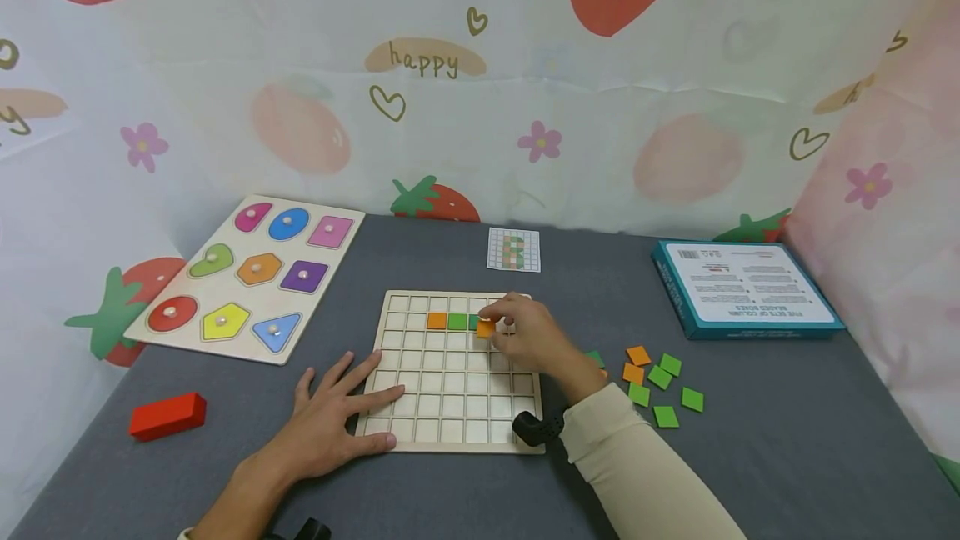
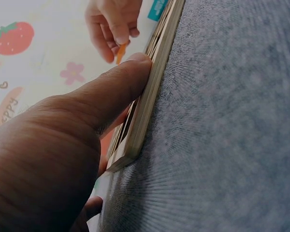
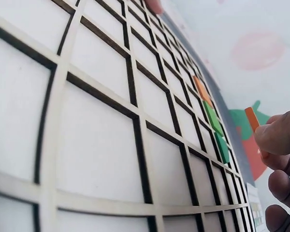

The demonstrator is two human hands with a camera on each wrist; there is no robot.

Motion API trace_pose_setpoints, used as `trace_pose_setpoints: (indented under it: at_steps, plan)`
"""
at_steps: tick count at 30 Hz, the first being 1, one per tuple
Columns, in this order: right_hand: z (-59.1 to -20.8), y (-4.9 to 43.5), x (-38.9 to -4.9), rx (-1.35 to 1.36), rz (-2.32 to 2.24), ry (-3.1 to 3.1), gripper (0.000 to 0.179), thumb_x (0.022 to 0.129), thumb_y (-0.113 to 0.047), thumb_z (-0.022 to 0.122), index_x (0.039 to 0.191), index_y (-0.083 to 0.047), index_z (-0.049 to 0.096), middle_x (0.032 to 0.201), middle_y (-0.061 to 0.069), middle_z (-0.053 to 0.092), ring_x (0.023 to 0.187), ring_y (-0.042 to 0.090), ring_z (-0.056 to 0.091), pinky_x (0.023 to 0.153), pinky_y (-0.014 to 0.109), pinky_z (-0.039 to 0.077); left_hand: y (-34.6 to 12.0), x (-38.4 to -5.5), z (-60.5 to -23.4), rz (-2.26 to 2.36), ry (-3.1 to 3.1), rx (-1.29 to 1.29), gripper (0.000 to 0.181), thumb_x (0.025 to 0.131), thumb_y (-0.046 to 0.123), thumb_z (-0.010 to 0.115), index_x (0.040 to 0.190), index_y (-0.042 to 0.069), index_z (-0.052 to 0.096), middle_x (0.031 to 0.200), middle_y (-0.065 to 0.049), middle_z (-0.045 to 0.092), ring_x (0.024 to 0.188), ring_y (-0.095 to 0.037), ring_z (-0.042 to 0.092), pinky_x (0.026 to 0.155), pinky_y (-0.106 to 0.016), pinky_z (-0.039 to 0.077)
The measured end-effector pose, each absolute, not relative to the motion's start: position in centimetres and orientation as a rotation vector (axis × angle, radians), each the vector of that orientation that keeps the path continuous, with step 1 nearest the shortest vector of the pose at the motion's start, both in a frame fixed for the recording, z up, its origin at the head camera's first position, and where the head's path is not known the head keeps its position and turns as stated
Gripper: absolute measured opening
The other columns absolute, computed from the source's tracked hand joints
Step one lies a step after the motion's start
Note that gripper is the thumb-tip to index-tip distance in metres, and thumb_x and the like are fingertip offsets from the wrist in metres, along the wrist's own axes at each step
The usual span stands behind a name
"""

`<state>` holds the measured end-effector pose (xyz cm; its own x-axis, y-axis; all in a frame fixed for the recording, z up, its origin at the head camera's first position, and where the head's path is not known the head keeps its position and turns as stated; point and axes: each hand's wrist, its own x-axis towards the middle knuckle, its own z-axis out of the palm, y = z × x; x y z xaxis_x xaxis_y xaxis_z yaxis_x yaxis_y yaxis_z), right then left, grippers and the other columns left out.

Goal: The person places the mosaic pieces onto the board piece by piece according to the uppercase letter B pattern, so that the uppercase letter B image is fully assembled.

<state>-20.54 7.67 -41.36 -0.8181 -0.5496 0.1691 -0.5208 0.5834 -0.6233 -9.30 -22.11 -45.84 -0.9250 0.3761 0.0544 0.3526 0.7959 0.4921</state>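
Observation:
A wooden grid board (image 1: 442,383) lies flat in front of me. Set in one row near its far edge are an orange tile (image 1: 437,321), a light green tile (image 1: 457,321) and a darker green tile (image 3: 222,147). Between thumb and fingers my right hand (image 1: 522,333) pinches another orange tile (image 1: 485,329), held above the board just right of that row. My left hand (image 1: 330,419) rests with spread fingers on the board's left side, its thumb (image 2: 121,82) on the near edge.
Loose green and orange tiles (image 1: 660,377) lie right of the board, partly behind my right wrist. Beyond the board is a small pattern card (image 1: 513,250). A shape puzzle (image 1: 247,277) and a red block (image 1: 168,417) sit left; a teal box (image 1: 750,290) stands right.

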Motion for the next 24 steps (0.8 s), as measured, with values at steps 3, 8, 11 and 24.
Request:
trace_pose_setpoints:
  at_steps: [3,8,11,24]
  plan:
    - [-41.5,7.4,-20.7,-0.897,-1.047,2.744,0.028,0.086,-0.004,0.071,0.114,-0.005,0.071,0.105,0.003,0.063,0.085,0.020,0.053,0.071,0.035,0.046,-22.1,-9.3,-45.8,0.791,2.932,0.593,0.064,0.080,0.065,0.065,0.135,0.032,0.060,0.156,-0.005,0.028,0.140,-0.044,0.014,0.097,-0.073,-0.002]
    - [-41.8,6.9,-20.8,-0.843,-1.033,2.722,0.028,0.085,-0.006,0.073,0.113,-0.005,0.071,0.101,0.001,0.063,0.083,0.018,0.053,0.071,0.034,0.047,-22.1,-9.2,-45.7,0.791,2.931,0.588,0.065,0.079,0.065,0.065,0.135,0.032,0.059,0.156,-0.005,0.028,0.140,-0.044,0.014,0.097,-0.073,-0.003]
    - [-42.1,6.7,-20.9,-0.833,-1.000,2.708,0.027,0.086,-0.006,0.071,0.113,-0.006,0.071,0.100,0.001,0.063,0.081,0.016,0.053,0.071,0.033,0.047,-22.1,-9.2,-45.7,0.793,2.932,0.587,0.064,0.079,0.064,0.066,0.135,0.032,0.060,0.156,-0.005,0.028,0.140,-0.044,0.014,0.098,-0.073,-0.003]
    - [-42.7,6.3,-21.1,-0.870,-0.907,2.719,0.028,0.086,-0.003,0.067,0.113,-0.009,0.071,0.098,0.000,0.061,0.082,0.016,0.053,0.071,0.033,0.046,-22.1,-9.3,-45.8,0.818,2.927,0.594,0.065,0.079,0.063,0.067,0.135,0.031,0.060,0.156,-0.006,0.028,0.140,-0.043,0.014,0.098,-0.073,-0.004]
